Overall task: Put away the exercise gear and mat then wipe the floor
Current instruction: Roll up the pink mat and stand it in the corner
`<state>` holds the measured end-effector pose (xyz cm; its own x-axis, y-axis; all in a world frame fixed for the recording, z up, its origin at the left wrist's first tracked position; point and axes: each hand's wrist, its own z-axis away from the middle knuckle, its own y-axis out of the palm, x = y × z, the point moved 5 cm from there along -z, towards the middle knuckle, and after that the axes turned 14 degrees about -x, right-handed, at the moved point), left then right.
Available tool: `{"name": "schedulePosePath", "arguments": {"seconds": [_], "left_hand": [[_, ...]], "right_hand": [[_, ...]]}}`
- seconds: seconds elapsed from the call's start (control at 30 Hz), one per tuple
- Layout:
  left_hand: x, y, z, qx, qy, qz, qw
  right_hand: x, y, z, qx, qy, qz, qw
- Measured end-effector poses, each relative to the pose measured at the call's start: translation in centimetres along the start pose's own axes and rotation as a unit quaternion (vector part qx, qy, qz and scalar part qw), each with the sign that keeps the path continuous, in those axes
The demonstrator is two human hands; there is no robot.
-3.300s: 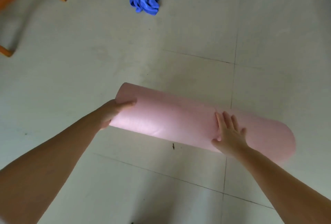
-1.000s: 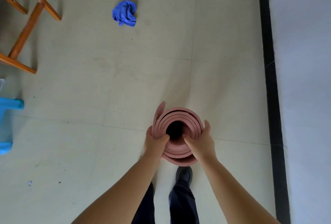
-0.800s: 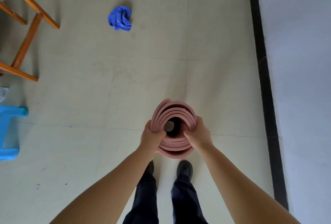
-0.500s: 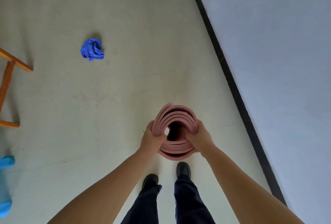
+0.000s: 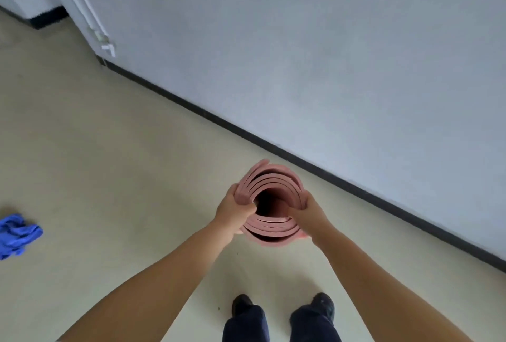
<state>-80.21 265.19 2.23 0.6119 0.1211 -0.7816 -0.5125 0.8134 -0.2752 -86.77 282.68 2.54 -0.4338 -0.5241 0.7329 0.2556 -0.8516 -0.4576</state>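
Observation:
The pink exercise mat (image 5: 273, 180) is rolled up and stands on end in front of me, so I look down into its spiral top. My left hand (image 5: 232, 209) grips the left rim of the roll, thumb inside the coil. My right hand (image 5: 308, 211) grips the right rim the same way. The lower part of the roll is hidden below the top. A crumpled blue cloth (image 5: 16, 235) lies on the floor at the far left edge.
A grey wall (image 5: 328, 54) with a black skirting strip (image 5: 301, 161) runs diagonally close behind the mat. White pipes (image 5: 82, 5) run down the wall corner at top left. My two dark shoes (image 5: 282, 306) stand on the pale floor below.
The mat went from lying on the floor to being held upright. My view has turned right toward the wall; the cloth slid to the left edge, and the wooden frame and blue object left view.

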Motion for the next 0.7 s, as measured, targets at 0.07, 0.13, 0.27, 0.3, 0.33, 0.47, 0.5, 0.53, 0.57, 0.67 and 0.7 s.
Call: {"name": "schedulePosePath", "arguments": {"seconds": [0.07, 0.13, 0.27, 0.3, 0.33, 0.47, 0.5, 0.53, 0.57, 0.67, 0.7], "left_hand": [[-0.8, 3.8, 1.7, 0.045, 0.016, -0.033, 0.998], [-1.4, 8.3, 3.8, 0.092, 0.037, -0.072, 0.992], [-1.8, 18.0, 9.9, 0.168, 0.067, -0.117, 0.977], [-1.5, 20.7, 12.2, 0.193, 0.069, -0.126, 0.971], [-1.1, 23.7, 14.8, 0.217, 0.074, -0.141, 0.963], [1.5, 33.8, 24.6, 0.273, 0.116, -0.199, 0.934], [2.3, 36.1, 27.1, 0.286, 0.123, -0.208, 0.927], [3.2, 38.2, 29.6, 0.301, 0.123, -0.216, 0.921], [4.2, 40.3, 32.1, 0.314, 0.122, -0.227, 0.914], [6.6, 45.2, 38.0, 0.348, 0.098, -0.254, 0.897], [7.3, 47.2, 40.3, 0.362, 0.095, -0.262, 0.89]], "right_hand": [[-1.8, -4.3, 0.8, -0.032, 0.017, -0.031, 0.999], [-4.1, -9.1, 1.8, -0.069, 0.031, -0.059, 0.995], [-10.1, -18.7, 4.5, -0.138, 0.054, -0.111, 0.983], [-12.0, -21.4, 5.6, -0.158, 0.06, -0.122, 0.978], [-14.0, -24.4, 6.9, -0.181, 0.062, -0.13, 0.973], [-22.5, -34.7, 11.7, -0.247, 0.072, -0.131, 0.957], [-24.8, -37.1, 13.0, -0.262, 0.084, -0.133, 0.952], [-27.2, -39.4, 14.2, -0.276, 0.097, -0.137, 0.946], [-29.5, -41.6, 15.5, -0.29, 0.108, -0.139, 0.941], [-34.5, -47.1, 18.5, -0.318, 0.123, -0.118, 0.933], [-36.3, -49.3, 19.7, -0.33, 0.132, -0.116, 0.928]]}}
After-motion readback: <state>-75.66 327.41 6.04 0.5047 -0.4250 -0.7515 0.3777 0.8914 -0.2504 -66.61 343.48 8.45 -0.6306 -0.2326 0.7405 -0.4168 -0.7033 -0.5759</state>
